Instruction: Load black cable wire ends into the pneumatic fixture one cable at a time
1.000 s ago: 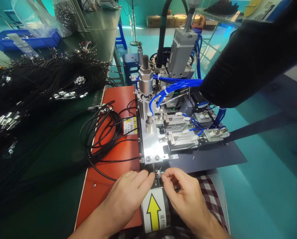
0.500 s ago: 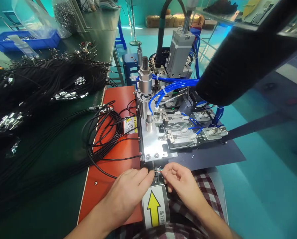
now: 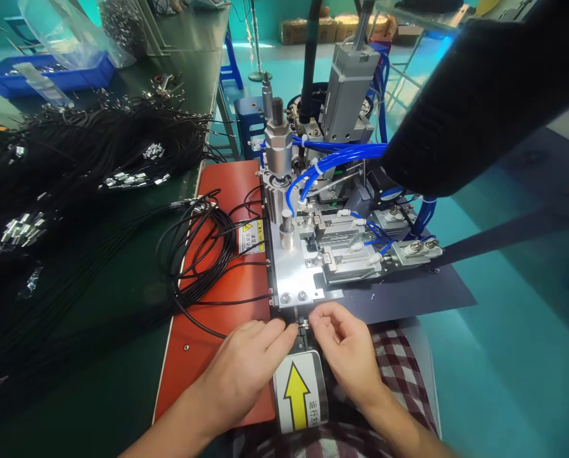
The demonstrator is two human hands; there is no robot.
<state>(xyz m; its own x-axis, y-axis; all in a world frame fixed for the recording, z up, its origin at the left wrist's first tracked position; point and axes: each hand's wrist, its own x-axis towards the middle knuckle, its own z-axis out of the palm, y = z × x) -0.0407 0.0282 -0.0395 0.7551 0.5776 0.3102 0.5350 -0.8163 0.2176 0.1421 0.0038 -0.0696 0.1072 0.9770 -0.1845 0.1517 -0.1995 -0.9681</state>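
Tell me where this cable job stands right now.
Done, by the look of it: a heap of black cables with metal ends lies on the green bench. In hand: the left hand and right hand pinch a small cable end at the front edge of the machine, above the yellow arrow sticker. Left: a loose bundle of cables waits on the orange mat.

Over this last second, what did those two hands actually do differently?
The right hand slid its fingers closer to the left hand, covering the small wire end pinched between them at the machine's edge. The black cables and yellow arrow label stayed put.
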